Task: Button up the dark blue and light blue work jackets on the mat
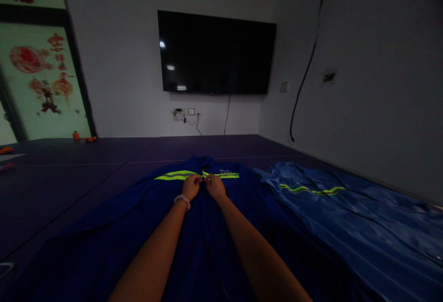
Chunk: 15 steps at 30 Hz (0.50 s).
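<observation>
A dark blue work jacket (138, 219) with a yellow-green and grey reflective band across the chest lies spread out in front of me, its collar pointing away. My left hand (192, 186), with a pale scrunchie (182, 202) on its wrist, pinches the left front edge of the jacket at the band. Close beside it, my right hand (215, 185) pinches the other front edge, lifting a bit of the band. The fingers of both hands are closed and almost meet at the front opening. Whatever small fastening may lie between them is hidden.
A lighter blue garment (346, 219) with a reflective stripe lies on the right. The purple floor (104, 154) runs to the wall, where a television (218, 52) hangs. A black cable (304, 78) dangles at the right. Small orange objects (90, 139) lie near the door (44, 75).
</observation>
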Each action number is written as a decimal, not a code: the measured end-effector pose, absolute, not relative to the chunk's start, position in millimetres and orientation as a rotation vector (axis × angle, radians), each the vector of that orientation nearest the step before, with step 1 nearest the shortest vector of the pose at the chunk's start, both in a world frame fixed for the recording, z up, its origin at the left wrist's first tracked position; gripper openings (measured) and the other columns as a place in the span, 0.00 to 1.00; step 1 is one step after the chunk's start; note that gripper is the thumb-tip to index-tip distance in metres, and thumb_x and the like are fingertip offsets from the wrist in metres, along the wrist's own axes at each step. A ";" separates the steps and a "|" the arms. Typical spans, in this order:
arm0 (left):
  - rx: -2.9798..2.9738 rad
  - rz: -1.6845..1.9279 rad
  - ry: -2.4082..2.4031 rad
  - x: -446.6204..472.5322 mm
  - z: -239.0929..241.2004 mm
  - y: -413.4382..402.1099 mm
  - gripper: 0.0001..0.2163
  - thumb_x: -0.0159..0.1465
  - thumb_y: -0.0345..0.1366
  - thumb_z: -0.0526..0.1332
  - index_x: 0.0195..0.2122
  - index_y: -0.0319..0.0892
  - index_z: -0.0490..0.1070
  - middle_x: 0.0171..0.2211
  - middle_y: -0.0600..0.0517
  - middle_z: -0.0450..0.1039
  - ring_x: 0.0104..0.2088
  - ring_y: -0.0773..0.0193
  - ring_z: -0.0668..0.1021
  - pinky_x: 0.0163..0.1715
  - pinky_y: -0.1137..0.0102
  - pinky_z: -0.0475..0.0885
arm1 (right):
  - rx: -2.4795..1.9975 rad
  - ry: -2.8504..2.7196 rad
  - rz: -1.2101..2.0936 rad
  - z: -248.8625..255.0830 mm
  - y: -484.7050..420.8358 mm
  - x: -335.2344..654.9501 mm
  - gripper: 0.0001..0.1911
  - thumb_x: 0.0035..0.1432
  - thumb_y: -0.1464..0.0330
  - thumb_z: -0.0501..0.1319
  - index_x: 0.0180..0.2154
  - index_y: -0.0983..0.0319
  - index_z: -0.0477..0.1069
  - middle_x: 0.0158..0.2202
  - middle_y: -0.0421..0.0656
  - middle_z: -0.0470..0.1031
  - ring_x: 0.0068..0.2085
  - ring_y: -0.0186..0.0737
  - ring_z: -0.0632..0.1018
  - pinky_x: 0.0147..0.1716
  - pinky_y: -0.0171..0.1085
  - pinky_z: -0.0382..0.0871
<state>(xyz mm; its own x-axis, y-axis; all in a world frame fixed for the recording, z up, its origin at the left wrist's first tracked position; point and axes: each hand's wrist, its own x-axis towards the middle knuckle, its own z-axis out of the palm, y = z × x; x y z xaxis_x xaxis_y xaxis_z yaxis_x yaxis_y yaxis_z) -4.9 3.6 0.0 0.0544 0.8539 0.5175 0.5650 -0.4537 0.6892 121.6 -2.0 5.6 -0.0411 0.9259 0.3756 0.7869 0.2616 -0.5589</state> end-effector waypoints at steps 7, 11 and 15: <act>2.028 1.373 1.423 -5.3 -1.9 6.5 0.05 0.56 0.27 0.56 0.27 0.38 0.71 0.26 0.52 0.72 0.28 0.68 0.73 0.30 0.74 0.66 | -1.572 -1.887 0.237 7.2 -3.0 122.1 0.10 0.55 0.75 0.53 0.37 0.63 0.71 0.32 0.45 0.75 0.33 0.35 0.74 0.29 0.29 0.58; 2.018 1.373 1.411 -5.4 -4.5 9.3 0.05 0.55 0.25 0.57 0.28 0.38 0.72 0.26 0.52 0.73 0.28 0.68 0.74 0.31 0.74 0.67 | -1.581 -1.917 0.219 7.5 -3.8 122.5 0.10 0.55 0.75 0.52 0.37 0.63 0.71 0.33 0.45 0.75 0.35 0.36 0.74 0.29 0.29 0.58; 2.004 1.373 1.395 -5.2 -6.2 10.6 0.06 0.54 0.23 0.57 0.29 0.38 0.72 0.27 0.51 0.74 0.29 0.68 0.75 0.31 0.74 0.68 | -1.604 -1.951 0.192 8.8 -5.7 122.1 0.10 0.57 0.73 0.52 0.39 0.63 0.70 0.34 0.46 0.75 0.36 0.37 0.75 0.31 0.30 0.59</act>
